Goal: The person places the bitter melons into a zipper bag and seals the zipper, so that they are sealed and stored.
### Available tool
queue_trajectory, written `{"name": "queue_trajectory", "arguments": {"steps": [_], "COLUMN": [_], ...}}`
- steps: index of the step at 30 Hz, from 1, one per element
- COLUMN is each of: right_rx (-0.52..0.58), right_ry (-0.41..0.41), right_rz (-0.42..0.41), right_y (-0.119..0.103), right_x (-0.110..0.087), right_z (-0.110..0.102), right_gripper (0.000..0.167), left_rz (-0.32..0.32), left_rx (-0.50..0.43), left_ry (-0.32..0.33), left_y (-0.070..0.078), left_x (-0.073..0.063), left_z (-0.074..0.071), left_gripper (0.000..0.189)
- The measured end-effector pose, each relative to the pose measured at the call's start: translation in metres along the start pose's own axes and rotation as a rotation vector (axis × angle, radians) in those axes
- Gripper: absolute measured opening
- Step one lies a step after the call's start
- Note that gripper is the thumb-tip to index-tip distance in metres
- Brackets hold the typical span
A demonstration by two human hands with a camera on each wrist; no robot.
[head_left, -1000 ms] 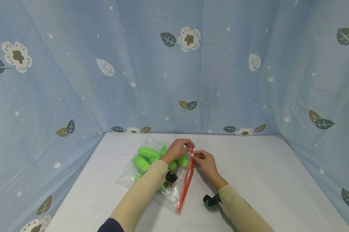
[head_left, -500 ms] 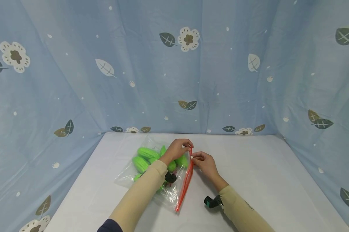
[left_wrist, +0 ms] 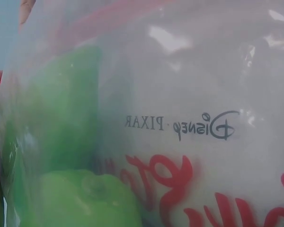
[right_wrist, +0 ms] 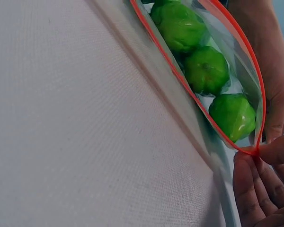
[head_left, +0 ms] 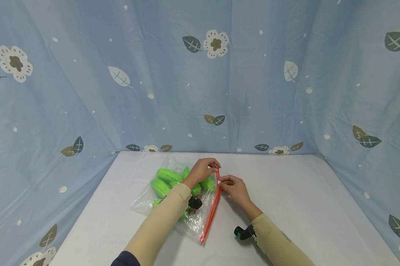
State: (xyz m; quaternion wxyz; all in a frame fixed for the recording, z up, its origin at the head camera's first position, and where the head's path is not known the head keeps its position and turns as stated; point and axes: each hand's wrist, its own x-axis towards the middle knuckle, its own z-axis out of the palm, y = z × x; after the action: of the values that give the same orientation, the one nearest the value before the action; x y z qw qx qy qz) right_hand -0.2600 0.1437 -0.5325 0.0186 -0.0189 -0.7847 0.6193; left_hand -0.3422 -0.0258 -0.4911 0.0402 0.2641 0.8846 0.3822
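Note:
A clear zip bag (head_left: 142, 204) with a red zip edge (head_left: 209, 221) lies on the table. Inside are several green, ridged, cucumber-like vegetables (head_left: 160, 187). At the far end of the zip, my left hand (head_left: 201, 171) pinches the red edge between thumb and fingers. Just nearer along the same edge, my right hand (head_left: 236, 187) pinches the zip. In the right wrist view the two red lips of the mouth (right_wrist: 179, 78) stand apart before the pinching fingers (right_wrist: 248, 182), and green ends (right_wrist: 206, 71) show within. Red lettering (left_wrist: 173, 175) on the plastic fills the left wrist view.
The white table (head_left: 286, 199) extends to the right of the bag and in front of it. Behind and at both sides hangs a blue curtain (head_left: 173, 74) with leaves and flowers. Black wrist cameras are worn on the left wrist (head_left: 195, 203) and right wrist (head_left: 244, 232).
My right hand has slid a little nearer along the red zip, away from the left hand. The two red lips look closer together in the head view. The left hand keeps its pinch.

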Motion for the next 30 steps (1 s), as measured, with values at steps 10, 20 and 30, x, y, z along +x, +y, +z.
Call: {"name": "queue_trajectory", "arguments": {"steps": [10,20,30], "right_rx": [0.014,-0.013,-0.04], "right_ry": [-0.014,-0.038,-0.061], "right_rz": [0.004,0.014,0.011], "right_y": [-0.001,0.002,0.003], "right_x": [-0.004,-0.01,-0.015], "right_z": [0.001,0.004,0.001], "right_gripper": [0.015,0.013,0.013], "left_rz": [0.003,-0.008,-0.022], "left_rx": [0.003,-0.014,-0.017], "left_ry": [0.026,0.065,0.068], "left_y": [-0.003,-0.005,-0.005], "left_x": [0.001,-0.002,-0.002], "left_z": [-0.001,-0.008,-0.008], "left_gripper": [0.014,0.014,0.014]}}
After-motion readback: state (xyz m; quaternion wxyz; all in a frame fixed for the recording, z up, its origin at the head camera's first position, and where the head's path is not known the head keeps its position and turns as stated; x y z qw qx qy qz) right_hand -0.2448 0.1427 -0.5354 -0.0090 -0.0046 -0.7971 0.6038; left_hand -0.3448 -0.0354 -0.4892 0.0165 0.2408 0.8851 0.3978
